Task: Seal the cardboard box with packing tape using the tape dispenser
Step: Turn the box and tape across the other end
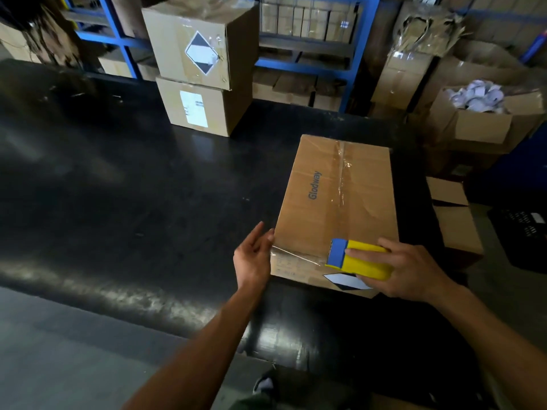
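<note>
At lower right of the frame, the right hand (414, 270) is gripping a yellow-and-blue tape dispenser (359, 259), running a cross strip along the brown cardboard box (337, 208); the open left hand (254, 255) is steadying its corner. The lengthwise seam appears taped.

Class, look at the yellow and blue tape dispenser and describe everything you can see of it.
The yellow and blue plastic tape dispenser has a yellow body and a blue front end. It lies tilted at the near end of the brown cardboard box, gripped by the right hand. A strip of clear tape stretches from its blue end across the box edge toward the left hand, which rests at the box's near left corner. The tape roll itself is hidden.
</note>
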The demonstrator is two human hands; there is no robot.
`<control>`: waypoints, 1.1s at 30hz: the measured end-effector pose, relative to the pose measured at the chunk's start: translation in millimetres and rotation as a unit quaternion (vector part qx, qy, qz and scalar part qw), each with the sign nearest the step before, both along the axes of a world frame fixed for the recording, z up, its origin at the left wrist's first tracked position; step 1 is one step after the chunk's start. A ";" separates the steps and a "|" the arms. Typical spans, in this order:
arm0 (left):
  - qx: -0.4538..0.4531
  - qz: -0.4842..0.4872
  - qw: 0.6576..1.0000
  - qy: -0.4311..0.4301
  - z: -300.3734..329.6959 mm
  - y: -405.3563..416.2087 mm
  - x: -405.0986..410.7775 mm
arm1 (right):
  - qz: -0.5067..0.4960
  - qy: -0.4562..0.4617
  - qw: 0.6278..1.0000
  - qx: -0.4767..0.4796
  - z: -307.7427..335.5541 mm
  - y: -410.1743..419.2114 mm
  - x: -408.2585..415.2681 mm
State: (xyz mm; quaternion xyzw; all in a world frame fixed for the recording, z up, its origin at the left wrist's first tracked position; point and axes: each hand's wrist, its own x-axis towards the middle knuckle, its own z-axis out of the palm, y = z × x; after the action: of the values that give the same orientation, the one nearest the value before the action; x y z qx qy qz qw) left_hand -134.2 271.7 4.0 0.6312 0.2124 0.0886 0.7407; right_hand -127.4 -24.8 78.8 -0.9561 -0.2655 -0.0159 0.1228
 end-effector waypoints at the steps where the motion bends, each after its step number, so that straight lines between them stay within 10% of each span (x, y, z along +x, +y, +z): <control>1: 0.001 0.005 1.000 0.002 -4.2 -1.5 -1.4 | 0.000 -0.007 1.000 -0.002 -1.1 1.4 -2.3; 13: 0.068 -0.004 0.998 -0.003 -20.6 -7.2 -0.9 | 0.002 -0.010 0.998 -0.068 -6.2 7.7 -5.4; 22: 0.283 -0.212 0.934 -0.045 -27.1 38.1 9.3 | -0.011 0.011 0.997 -0.078 -2.3 15.2 -7.1; 24: 0.382 -0.265 0.882 -0.077 -22.3 47.6 22.4 | -0.013 0.011 0.996 -0.089 -1.6 18.0 -7.1; 28: 0.618 -0.363 0.659 -0.229 -3.8 55.2 55.0 | -0.020 0.015 0.993 -0.114 0.8 21.3 -5.8; 33: 0.685 -0.431 0.473 -0.348 1.1 25.7 62.3 | -0.013 0.017 0.992 -0.122 4.5 24.3 -4.5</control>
State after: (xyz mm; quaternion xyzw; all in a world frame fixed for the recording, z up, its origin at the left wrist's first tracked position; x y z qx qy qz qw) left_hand -71.9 297.4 5.1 0.8667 -0.4901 0.0878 0.0299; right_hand -131.8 -0.5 83.3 -0.9674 -0.2513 0.0317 0.0097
